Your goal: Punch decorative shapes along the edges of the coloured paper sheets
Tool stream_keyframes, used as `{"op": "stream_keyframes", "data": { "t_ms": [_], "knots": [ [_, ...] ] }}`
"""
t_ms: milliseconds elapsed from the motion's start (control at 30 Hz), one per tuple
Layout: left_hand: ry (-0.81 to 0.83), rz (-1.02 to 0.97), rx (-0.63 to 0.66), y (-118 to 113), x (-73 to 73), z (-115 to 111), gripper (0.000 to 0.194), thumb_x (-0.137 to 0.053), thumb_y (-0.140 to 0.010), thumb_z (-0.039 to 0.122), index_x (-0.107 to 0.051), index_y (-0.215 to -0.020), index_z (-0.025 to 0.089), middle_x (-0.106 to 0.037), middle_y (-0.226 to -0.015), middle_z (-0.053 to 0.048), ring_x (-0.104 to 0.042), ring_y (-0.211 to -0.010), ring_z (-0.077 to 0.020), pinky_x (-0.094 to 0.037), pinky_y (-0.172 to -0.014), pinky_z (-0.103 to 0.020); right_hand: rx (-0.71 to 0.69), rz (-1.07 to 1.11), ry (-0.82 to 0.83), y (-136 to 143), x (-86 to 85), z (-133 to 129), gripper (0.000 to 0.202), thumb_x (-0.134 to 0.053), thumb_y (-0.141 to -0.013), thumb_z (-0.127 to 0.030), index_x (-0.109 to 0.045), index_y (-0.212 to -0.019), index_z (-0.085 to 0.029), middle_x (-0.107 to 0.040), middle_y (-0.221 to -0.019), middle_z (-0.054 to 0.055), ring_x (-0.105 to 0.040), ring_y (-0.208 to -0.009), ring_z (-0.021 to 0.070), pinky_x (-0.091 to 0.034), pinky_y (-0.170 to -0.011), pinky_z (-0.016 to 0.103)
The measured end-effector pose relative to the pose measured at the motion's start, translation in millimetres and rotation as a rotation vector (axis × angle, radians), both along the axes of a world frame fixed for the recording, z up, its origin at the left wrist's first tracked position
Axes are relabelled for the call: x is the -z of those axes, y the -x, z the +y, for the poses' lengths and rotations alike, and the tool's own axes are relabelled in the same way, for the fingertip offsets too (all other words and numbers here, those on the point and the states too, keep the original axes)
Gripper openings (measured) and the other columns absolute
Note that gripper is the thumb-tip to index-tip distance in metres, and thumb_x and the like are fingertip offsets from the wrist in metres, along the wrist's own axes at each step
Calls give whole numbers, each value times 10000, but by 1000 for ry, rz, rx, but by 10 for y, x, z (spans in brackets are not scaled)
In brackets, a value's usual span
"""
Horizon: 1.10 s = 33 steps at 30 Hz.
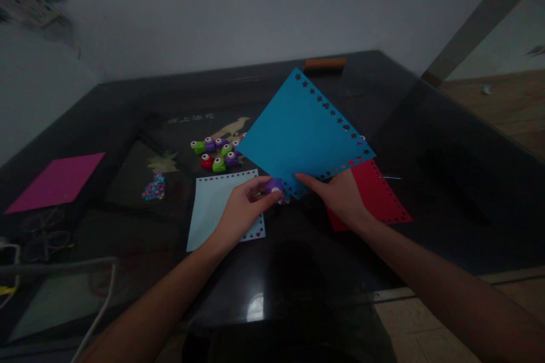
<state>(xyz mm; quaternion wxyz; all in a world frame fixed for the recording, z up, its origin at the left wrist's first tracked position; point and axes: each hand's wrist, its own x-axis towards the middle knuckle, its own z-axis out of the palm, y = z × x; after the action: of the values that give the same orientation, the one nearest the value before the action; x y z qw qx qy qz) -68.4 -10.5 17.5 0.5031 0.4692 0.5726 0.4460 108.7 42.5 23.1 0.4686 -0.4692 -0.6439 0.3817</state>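
Note:
My left hand [246, 202] is closed around a small purple craft punch [273, 184] with a white button. The punch sits at the near corner of a blue sheet of paper [296, 130]. My right hand [340, 194] pinches that sheet near the same corner, thumb on top and the other fingers hidden beneath. Small cut-out shapes, stars among them, run along the sheet's right and near edges. A light blue sheet [213, 198] with punched edges lies under my left hand. Beneath my right hand is a red sheet [374, 193], also punched along its edges.
Several red, green and purple craft punches [219, 164] stand behind the light blue sheet. Colourful paper bits [155, 187] lie in a small pile to the left. Farther left are a pink sheet [59, 181] and a white cable [63, 265]. An orange-brown object [326, 64] lies at the back.

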Motion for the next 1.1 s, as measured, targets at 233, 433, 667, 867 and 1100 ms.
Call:
{"op": "stream_keyframes", "data": {
  "t_ms": [233,433,667,867,1100],
  "knots": [
    [-12,105,70,19,-18,23,332,-697,-700,322,-653,-991,168,-696,-953,-66,-642,-868,-211,-490,-829,-384,24,-20,-19,-30,4,47,494,-701,-682,-367,-605,-1138,-201,-685,-1050,101,-556,-1133,306,-408,-992,523],
    [39,171,124,53,-13,33,344,-685,-714,328,-654,-1013,160,-699,-965,-84,-652,-830,-213,-500,-796,-385,33,-25,-34,-50,11,60,471,-703,-684,-357,-615,-1122,-208,-688,-1034,93,-563,-1122,307,-410,-988,525],
    [49,165,141,91,-26,39,414,-662,-745,375,-643,-1107,176,-704,-1016,-85,-649,-896,-229,-480,-836,-388,34,-17,-20,-50,13,53,444,-700,-689,-357,-624,-1105,-220,-687,-1030,87,-565,-1118,304,-413,-992,522],
    [48,78,134,73,-65,52,324,-634,-766,415,-687,-976,174,-714,-866,-63,-635,-749,-188,-499,-723,-324,36,-19,-26,-52,-7,49,428,-707,-680,-347,-635,-1080,-214,-693,-1014,84,-564,-1119,309,-429,-981,509],
    [25,39,141,73,-30,66,332,-566,-805,476,-682,-803,165,-637,-677,-27,-563,-615,-149,-461,-618,-272,23,-33,-18,-57,-13,44,413,-697,-694,-369,-637,-1071,-213,-698,-991,85,-590,-1075,303,-424,-982,524]
  ]
}}
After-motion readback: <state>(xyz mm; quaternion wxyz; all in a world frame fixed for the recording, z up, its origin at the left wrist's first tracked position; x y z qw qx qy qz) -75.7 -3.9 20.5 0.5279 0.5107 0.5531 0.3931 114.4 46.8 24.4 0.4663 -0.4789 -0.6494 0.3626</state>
